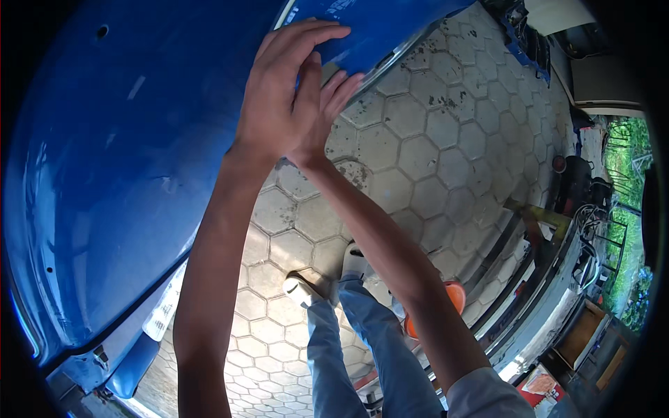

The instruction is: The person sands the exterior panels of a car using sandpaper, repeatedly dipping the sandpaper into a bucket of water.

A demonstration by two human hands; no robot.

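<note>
A glossy blue car body panel (pixel 125 160) fills the left side, with a second blue panel (pixel 380 28) beyond a narrow gap at the top. My left hand (pixel 279 94) is over the near end of that second panel, its fingers stretched to the right and its thumb apart. Partly behind it is my right hand (pixel 323 125), with its fingertips extended beside the panel's lower edge. The two hands overlap, which hides the right palm and its contact with the panel. No tool shows in either hand.
Hexagonal paving (pixel 411 132) covers the ground, where my shoes (pixel 300 289) stand. An orange round container (pixel 455 296) is partly hidden behind my right forearm. Long curved car parts (pixel 516 279) lie at the right, near tangled cables (pixel 591 223). A clear lamp (pixel 162 306) sits below the blue panel.
</note>
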